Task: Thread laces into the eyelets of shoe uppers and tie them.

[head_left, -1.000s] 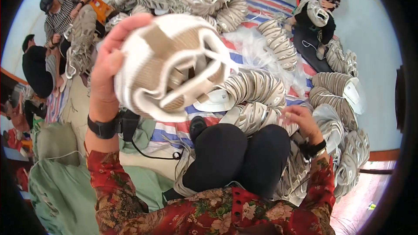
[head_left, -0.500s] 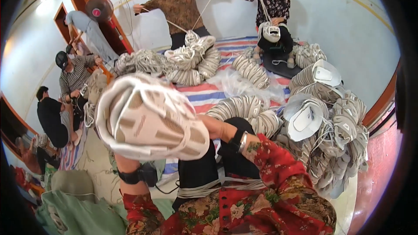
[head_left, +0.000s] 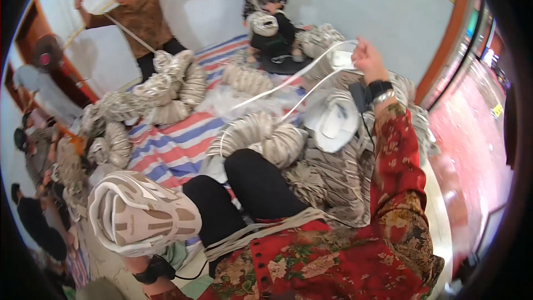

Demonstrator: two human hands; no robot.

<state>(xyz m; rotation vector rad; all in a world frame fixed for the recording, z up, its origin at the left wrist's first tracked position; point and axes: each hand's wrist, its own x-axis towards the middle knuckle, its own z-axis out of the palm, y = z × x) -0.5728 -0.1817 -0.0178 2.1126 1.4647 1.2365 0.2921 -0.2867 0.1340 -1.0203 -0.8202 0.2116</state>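
Observation:
A beige and white shoe upper (head_left: 143,215) is at the lower left, beside my knees. Beneath it, my left hand (head_left: 132,262) holds it up; only the part near the wrist shows, and the fingers are hidden. Raised at the upper right, my right hand (head_left: 368,61) pinches a white shoelace (head_left: 297,76). Lengths of lace run from that hand down and left in a wide loop toward my knees. A bundle of laces (head_left: 264,226) lies across my waist.
Rows of nested shoe uppers (head_left: 261,140) lie ahead of my knees, and more uppers (head_left: 333,119) are piled at the right. A striped sheet (head_left: 172,147) covers the floor. Two people (head_left: 139,19) work with laces at the back; others (head_left: 39,144) sit at the far left.
My right hand has left the shoe upper and risen to the upper right, drawing out lace. The upper in my left hand sits lower and farther left; the view has swung right.

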